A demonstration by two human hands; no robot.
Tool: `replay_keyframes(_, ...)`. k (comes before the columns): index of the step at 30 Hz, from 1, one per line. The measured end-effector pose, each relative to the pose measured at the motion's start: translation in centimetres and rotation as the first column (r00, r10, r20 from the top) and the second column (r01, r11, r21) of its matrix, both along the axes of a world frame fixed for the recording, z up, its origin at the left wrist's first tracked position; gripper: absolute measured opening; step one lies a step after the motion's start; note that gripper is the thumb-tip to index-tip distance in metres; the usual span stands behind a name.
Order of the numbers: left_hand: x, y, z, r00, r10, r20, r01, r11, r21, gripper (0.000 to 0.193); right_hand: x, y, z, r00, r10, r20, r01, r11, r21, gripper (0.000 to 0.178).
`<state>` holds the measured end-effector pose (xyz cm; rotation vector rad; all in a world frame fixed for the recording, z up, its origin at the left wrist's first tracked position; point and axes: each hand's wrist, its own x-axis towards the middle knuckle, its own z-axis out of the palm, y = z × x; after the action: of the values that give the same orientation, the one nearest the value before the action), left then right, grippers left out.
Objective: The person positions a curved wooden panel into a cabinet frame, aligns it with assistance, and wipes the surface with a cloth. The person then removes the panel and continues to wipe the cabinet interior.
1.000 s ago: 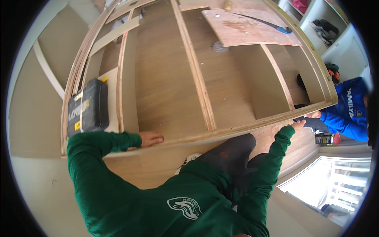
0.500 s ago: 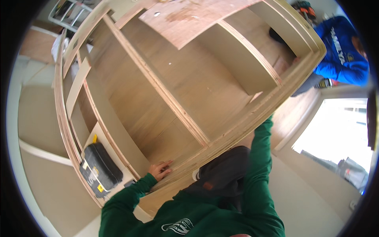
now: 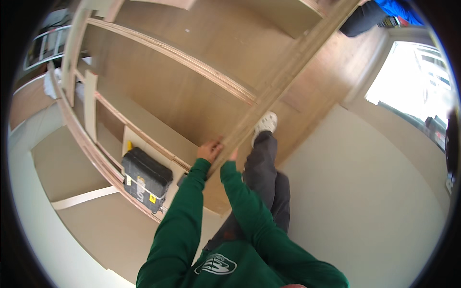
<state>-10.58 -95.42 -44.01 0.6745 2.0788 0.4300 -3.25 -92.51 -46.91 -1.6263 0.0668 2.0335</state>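
A large plywood frame [image 3: 278,91] with crosswise dividers stretches in front of me; its long edge rail runs from the top right down to my hands. My left hand [image 3: 210,150] is at the rail's near end, its fingers bent over the inner side and slightly blurred. Just across the rail, on the outer side, is my right hand [image 3: 233,155]. Most of it is hidden by the rail, so its fingers do not show. Beside my left forearm, a black tool case [image 3: 146,177] with yellow latches rests on a pale board within the frame.
A dark-trousered leg with a white clog [image 3: 266,122] stands against the rail's outer side. At the top right, another person in blue [image 3: 401,9] is partly visible. A bright window [image 3: 408,77] is set in the right wall. A light metal ladder [image 3: 45,48] is at the far left.
My right arm has come in from the far right to beside my left hand at the rail. My left hand now bends over the rail. The view has shifted, showing less of the other person.
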Motion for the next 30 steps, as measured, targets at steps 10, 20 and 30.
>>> replay_keyframes(10,4.6,-5.0,7.0,0.825,0.496,0.271,-0.504,0.863,-0.043,0.076,1.5,4.5,-1.3,0.981,0.095,-0.170,-0.101,0.994,-0.028,0.088)
replay_keyframes(20,7.2,-17.1,11.5,0.994,0.026,-0.103,-0.030,0.999,-0.035,0.047,1.2,10.9,0.2,0.994,0.065,-0.090,-0.043,0.972,0.230,0.070)
replay_keyframes(30,8.5,-25.8,11.7,0.958,0.077,-0.277,-0.075,0.997,0.017,0.038,3.9,-21.6,-1.8,0.990,-0.024,-0.136,0.003,0.987,-0.158,0.060)
